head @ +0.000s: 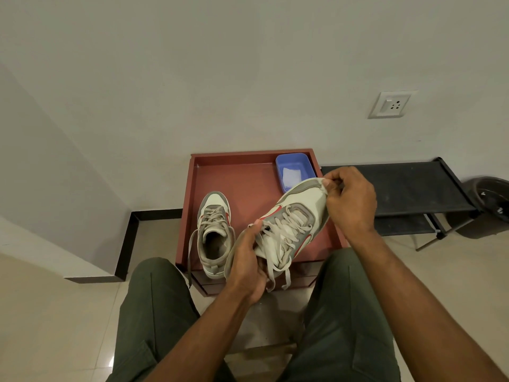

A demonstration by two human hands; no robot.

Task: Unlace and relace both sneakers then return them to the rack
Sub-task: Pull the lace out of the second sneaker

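Cream and grey, with red trim, a sneaker [289, 216] was held in the air above the front edge of a low reddish-brown desk [242, 183] with a raised rim. The left hand [248, 260] gripped its heel end, fingers curled around the collar. The right hand [349, 199] pinched the toe end, thumb and fingers closed on the fabric. The laces [281, 244] of this shoe were threaded through the eyelets, with loose ends hanging below the left hand.

The second sneaker [213, 232] stood on the desk, to the left of the held one, toe pointing away, also laced, one lace end trailing over the desk's front edge. A blue plastic tub [294, 169] sat in the desk's far right corner. A black shoe rack [407, 188] stood on the floor just right of the desk, with a dark bin [490, 205] beyond it.

It appeared that unlacing of the held shoe had not properly begun, or relacing was finished; which one could not be told. Unlacing would call for the right hand to leave the toe and find the lace ends.
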